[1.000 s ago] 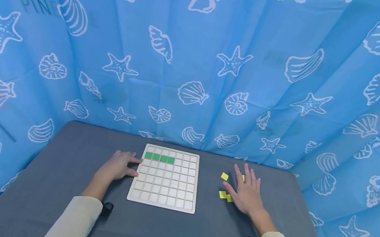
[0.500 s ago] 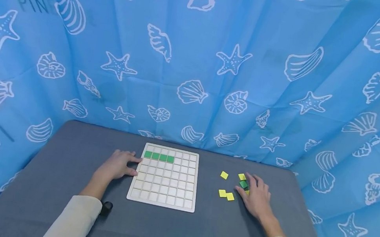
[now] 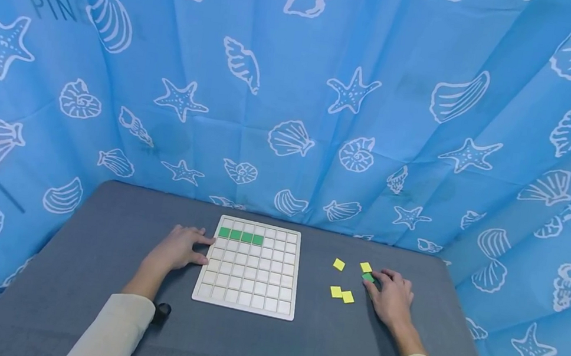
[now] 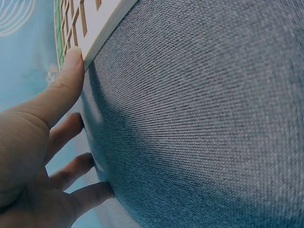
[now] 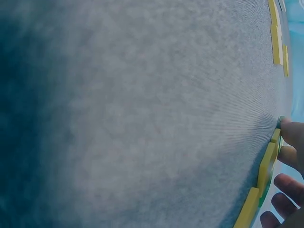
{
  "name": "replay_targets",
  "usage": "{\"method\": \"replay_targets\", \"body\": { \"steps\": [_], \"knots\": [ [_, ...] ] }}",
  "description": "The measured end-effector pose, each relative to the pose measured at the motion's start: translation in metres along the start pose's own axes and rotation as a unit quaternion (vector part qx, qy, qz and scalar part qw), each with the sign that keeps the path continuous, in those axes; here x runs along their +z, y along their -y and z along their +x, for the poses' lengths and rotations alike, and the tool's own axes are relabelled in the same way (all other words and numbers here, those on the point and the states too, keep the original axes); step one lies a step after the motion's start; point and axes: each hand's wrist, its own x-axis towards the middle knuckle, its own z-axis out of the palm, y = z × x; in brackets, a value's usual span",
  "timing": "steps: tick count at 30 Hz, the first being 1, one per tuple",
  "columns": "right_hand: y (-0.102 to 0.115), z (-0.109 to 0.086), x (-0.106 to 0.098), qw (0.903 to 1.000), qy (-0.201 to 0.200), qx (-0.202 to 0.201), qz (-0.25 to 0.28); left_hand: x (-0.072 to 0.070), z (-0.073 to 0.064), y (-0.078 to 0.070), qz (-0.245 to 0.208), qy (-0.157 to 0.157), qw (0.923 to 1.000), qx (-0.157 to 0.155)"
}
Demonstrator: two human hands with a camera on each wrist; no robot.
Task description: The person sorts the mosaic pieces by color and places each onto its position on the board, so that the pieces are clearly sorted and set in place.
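Observation:
A white square grid board (image 3: 243,306) lies on the table, with a short row of green tiles (image 3: 241,236) set in cells near its far edge. At its left edge, my left hand (image 3: 182,248) touches the rim with thumb and forefinger. In the left wrist view the thumb (image 4: 66,80) lies on the board's rim, and the other fingers reach down to the cloth. Over at the right, my right hand (image 3: 392,298) pinches a loose green tile (image 3: 368,277) between thumb and forefinger. A yellow tile (image 3: 365,267) lies just beyond it.
More yellow tiles (image 3: 339,265) lie between the board and my right hand, two of them touching corner to corner. Yellow tile edges (image 5: 266,166) show by the right fingers in the right wrist view. Behind the grey table (image 3: 243,351) hangs a blue shell-print curtain (image 3: 297,84).
My right hand first moved right, away from above the yellow tiles, uncovering them, and its spread fingers closed to a pinch on the green tile. My left hand stays at the board.

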Motion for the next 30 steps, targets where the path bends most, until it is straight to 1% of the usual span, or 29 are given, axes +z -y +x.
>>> {"method": "replay_targets", "body": {
  "steps": [4, 9, 13, 18, 23, 26, 30],
  "knots": [
    [0.001, 0.000, 0.000, 0.9999, -0.011, 0.001, 0.006, 0.001, 0.001, 0.000, -0.001, 0.002, 1.0000, -0.004],
    [0.002, 0.000, -0.002, 0.9998, -0.003, 0.011, 0.015, 0.002, 0.003, 0.000, 0.002, 0.002, 1.0000, -0.006],
    [0.004, 0.001, -0.002, 0.9995, -0.005, 0.018, 0.024, 0.002, 0.002, 0.001, 0.000, 0.000, 1.0000, -0.004],
    [0.009, 0.001, -0.002, 0.9988, -0.015, 0.012, 0.044, 0.002, -0.001, 0.002, -0.005, -0.002, 1.0000, -0.003],
    [0.015, 0.001, -0.003, 0.9982, -0.012, 0.002, 0.059, 0.001, -0.001, 0.000, -0.001, 0.002, 0.9999, -0.012],
    [0.019, 0.004, -0.006, 0.9966, -0.014, -0.005, 0.081, 0.000, -0.001, -0.002, -0.001, 0.003, 0.9999, -0.016],
    [0.027, 0.006, -0.011, 0.9934, -0.022, -0.011, 0.112, -0.001, -0.002, -0.004, -0.002, 0.004, 0.9999, -0.014]
  ]
}}
